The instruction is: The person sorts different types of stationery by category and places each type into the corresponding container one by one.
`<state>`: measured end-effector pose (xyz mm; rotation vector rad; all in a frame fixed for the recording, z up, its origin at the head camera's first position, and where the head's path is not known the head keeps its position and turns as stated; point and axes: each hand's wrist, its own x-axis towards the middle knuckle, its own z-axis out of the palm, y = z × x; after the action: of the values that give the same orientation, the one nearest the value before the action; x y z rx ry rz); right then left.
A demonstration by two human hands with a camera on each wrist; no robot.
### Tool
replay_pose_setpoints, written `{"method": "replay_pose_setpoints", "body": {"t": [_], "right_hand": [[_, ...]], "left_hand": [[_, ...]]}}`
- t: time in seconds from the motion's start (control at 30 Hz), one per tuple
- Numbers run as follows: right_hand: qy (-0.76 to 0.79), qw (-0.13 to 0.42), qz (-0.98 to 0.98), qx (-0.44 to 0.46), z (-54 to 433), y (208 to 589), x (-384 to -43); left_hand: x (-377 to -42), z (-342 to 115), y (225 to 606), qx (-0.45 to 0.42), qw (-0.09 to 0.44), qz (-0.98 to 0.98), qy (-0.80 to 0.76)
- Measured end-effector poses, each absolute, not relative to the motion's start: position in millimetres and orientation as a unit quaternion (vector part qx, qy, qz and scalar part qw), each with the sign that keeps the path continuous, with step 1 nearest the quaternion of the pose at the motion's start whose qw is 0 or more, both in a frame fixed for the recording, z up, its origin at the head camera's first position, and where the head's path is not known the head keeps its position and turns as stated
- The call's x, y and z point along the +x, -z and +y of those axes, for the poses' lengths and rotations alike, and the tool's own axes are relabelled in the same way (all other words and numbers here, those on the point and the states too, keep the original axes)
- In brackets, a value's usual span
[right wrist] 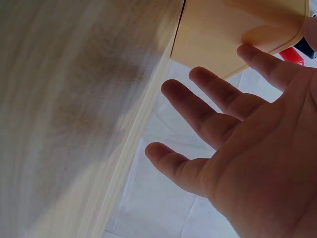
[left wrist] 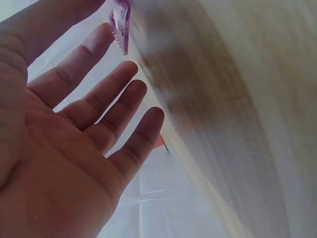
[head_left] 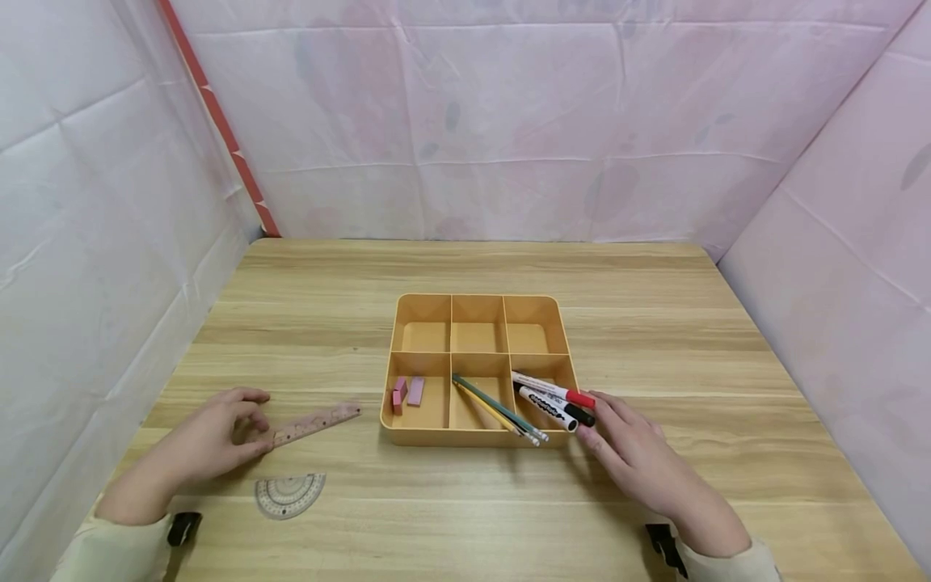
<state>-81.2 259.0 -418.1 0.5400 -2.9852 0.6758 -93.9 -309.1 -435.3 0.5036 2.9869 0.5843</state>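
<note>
My left hand [head_left: 212,434] pinches one end of a pinkish see-through ruler [head_left: 318,423] between thumb and index finger. In the left wrist view the ruler [left wrist: 120,25] shows at the top, by those fingertips, while the other fingers are spread. Below it on the table lies a clear protractor [head_left: 289,495]. My right hand [head_left: 640,457] is at the near right corner of an orange compartment box [head_left: 465,438], fingers extended and apart. Its fingertips are right at the ends of a red-capped marker [head_left: 554,390] and a black-capped marker [head_left: 550,406], which lean out of the right front compartment.
Several pencils [head_left: 498,408] lean over the front rim from the middle front compartment. Pink erasers [head_left: 415,391] lie in the left front one. The box stands on a wooden table [head_left: 465,517], with cloth walls [head_left: 509,121] behind and at both sides.
</note>
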Motion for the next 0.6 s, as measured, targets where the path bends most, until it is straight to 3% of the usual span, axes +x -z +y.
{"method": "replay_pose_setpoints", "body": {"t": [0.6], "right_hand": [[-0.215,0.014,-0.961,0.172,259.2,418.0,-81.7]], "left_hand": [[-96.3,-309.6,436.1,0.171,0.014,0.960,-0.222]]}}
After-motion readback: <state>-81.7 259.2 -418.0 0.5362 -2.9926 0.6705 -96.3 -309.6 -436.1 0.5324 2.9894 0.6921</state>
